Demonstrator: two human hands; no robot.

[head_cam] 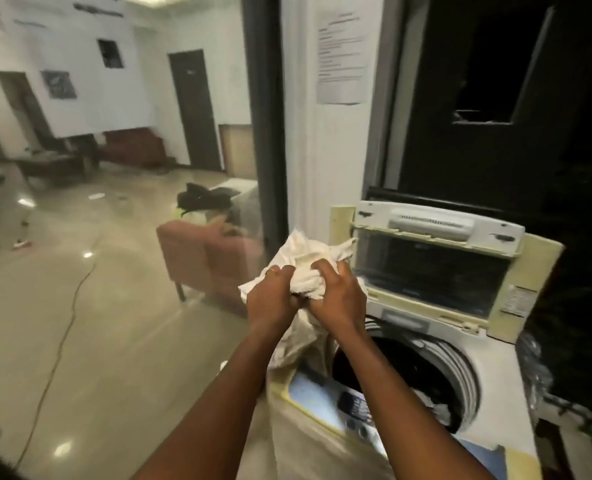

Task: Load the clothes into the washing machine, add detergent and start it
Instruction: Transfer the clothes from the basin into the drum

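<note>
A white top-loading washing machine (491,382) stands at the lower right with its lid (436,258) folded up and back. Its round drum (401,375) is dark inside, and a bit of pale clothing lies at its right side. Both hands hold a bunched white cloth (308,258) above the machine's left edge. My left hand (270,299) grips its lower left part. My right hand (336,292) grips it beside the left one. The cloth hangs down between my arms onto the machine's front left corner. The control panel (353,407) lies along the near edge.
A pink chair (197,258) with a pile of dark and light clothes (204,202) stands left of the machine, behind a glass pane. A white pillar with a paper notice (343,53) rises behind. A cable (62,327) runs across the shiny floor.
</note>
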